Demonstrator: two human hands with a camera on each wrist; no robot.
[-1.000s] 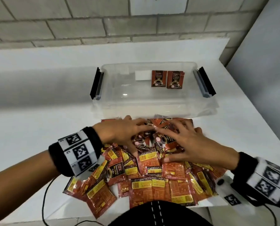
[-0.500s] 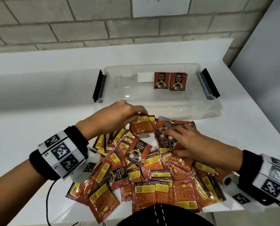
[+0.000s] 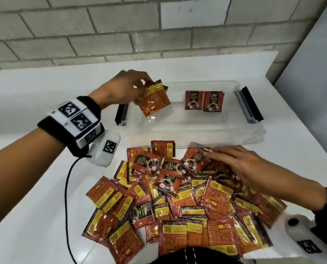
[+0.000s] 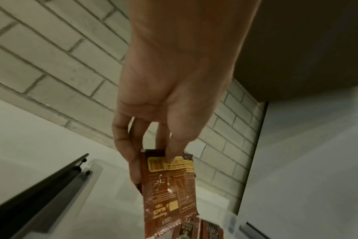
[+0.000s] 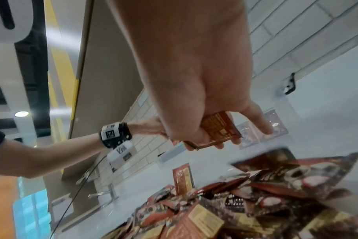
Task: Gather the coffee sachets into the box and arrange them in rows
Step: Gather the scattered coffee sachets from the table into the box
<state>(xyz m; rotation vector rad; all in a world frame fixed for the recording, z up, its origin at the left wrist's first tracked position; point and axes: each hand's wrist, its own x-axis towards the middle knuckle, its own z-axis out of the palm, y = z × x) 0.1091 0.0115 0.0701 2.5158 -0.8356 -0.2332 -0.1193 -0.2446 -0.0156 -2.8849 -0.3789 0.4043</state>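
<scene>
My left hand pinches a couple of red-brown coffee sachets by their top edge, back side showing, and they hang above the left part of the clear plastic box. In the left wrist view the thumb and fingers of that hand hold the sachets over the box floor. Two sachets stand side by side against the box's far wall. A big loose pile of sachets lies in front of the box. My right hand rests on the pile's far right, its straight fingers touching a face-up sachet.
Black latch handles sit at the box's left end and right end. A black cable runs down from my left wrist across the white table. Behind stands a brick wall, with a grey panel on the right.
My left hand has taken sachets from the pile and carried them up and away, over the box's left part. The right hand has stayed on the pile, with its fingers now stretched out.
</scene>
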